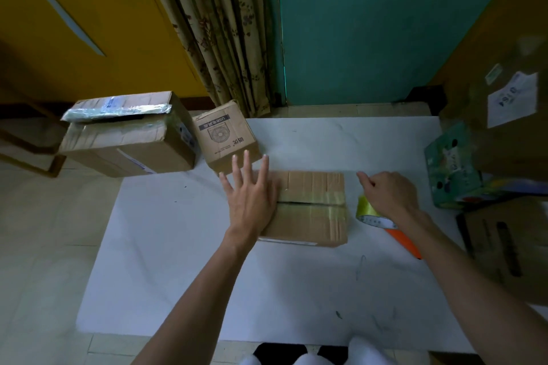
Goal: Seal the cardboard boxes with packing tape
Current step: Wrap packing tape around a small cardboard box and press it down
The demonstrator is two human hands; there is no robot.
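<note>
A flat cardboard box (311, 207) lies in the middle of the white sheet (207, 275), with clear tape along its centre seam. My left hand (250, 194) lies over the box's left end, fingers straight and spread. To the right of the box, my right hand (388, 194) grips a roll of yellowish packing tape (366, 212) that stands on the sheet. An orange tool (404, 241) lies partly hidden under my right wrist.
A small printed box (225, 139) stands tilted behind my left hand. A larger taped box (127, 133) sits at the left on the floor. At the right are a green printed carton (450, 163) and big brown boxes (504, 246). A curtain (213, 27) hangs behind.
</note>
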